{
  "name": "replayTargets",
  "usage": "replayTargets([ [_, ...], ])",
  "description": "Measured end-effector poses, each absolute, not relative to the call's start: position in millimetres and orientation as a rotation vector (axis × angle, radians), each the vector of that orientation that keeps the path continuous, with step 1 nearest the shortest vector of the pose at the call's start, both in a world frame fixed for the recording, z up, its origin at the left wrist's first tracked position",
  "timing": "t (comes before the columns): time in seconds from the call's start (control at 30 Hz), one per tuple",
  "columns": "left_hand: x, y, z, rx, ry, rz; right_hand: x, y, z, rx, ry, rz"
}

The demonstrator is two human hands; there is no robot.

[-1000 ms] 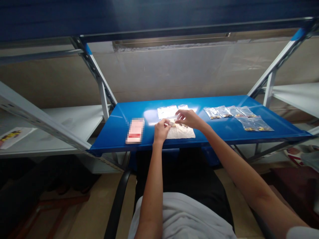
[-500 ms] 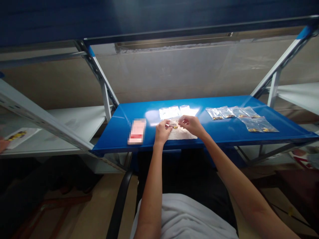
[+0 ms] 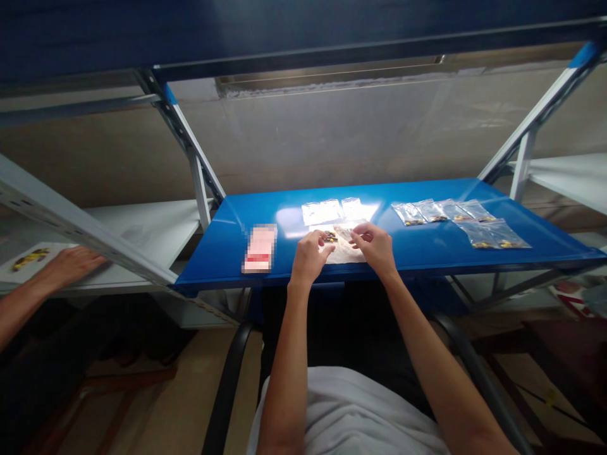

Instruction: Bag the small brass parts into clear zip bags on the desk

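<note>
My left hand (image 3: 308, 256) is at the left edge of a whitish sheet (image 3: 348, 254), thumb and fingers curved but apart. Small yellow-and-black parts (image 3: 331, 237) lie on the sheet right by its fingertips. My right hand (image 3: 377, 248) is over the sheet's right side, its thumb and fingers pinched on what looks like a small clear plastic bag (image 3: 342, 231). Glare and the fingers hide part of this bag. Just beyond the sheet, several flat clear bags (image 3: 330, 210) lie in a row on the blue table (image 3: 284, 197).
Several clear bags with yellow-and-dark parts (image 3: 484, 237) lie at the table's right. A pixelated pink item (image 3: 260, 248) lies left. Another person's hand (image 3: 76, 264) rests on the white shelf (image 3: 137, 230), near more yellow-and-black parts (image 3: 31, 259). Metal posts (image 3: 192, 142) flank the table.
My left fingers have parted by the small parts. My right hand has shifted slightly right and down, with the clear bag now showing at its fingertips. The other person's hand has reached further in.
</note>
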State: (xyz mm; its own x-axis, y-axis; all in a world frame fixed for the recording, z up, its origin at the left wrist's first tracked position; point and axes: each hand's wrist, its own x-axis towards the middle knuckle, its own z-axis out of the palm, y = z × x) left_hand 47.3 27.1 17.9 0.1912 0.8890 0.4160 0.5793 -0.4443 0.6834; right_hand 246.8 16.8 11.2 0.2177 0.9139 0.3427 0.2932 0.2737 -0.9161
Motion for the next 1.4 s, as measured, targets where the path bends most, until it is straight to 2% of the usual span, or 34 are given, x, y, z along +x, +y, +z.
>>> replayTargets([
  [0.27, 65, 16, 35, 1.949, 1.348, 1.096, 229, 9, 11, -1.040, -0.951, 0.928],
  [0.43, 77, 19, 32, 1.681, 1.231, 1.223, 220, 3, 9, -1.045, -0.927, 1.059],
  [0.63, 67, 39, 30, 1.434, 1.043, 1.153, 244, 8, 17, -1.151, -1.007, 0.795],
  [0.77, 54, 61, 36, 1.425, 0.991, 1.068, 256, 22, 32, -1.175, -1.290, 0.749],
  [0.9, 48, 93, 46, 1.319, 0.995, 1.167, 245, 51, 42, -1.253, -1.474, 0.694],
  [1.03, 45, 122, 48, 1.063, 0.955, 1.268, 219, 92, 42, -1.332, -1.422, 0.710],
  [1.2, 45, 149, 30, 1.226, 1.294, 1.305, 195, 131, 36, -1.415, -1.445, 0.702],
  [1.4, 41, 172, 18, 1.388, 1.569, 1.327, 188, 142, 29, -1.578, -1.812, 0.314],
])
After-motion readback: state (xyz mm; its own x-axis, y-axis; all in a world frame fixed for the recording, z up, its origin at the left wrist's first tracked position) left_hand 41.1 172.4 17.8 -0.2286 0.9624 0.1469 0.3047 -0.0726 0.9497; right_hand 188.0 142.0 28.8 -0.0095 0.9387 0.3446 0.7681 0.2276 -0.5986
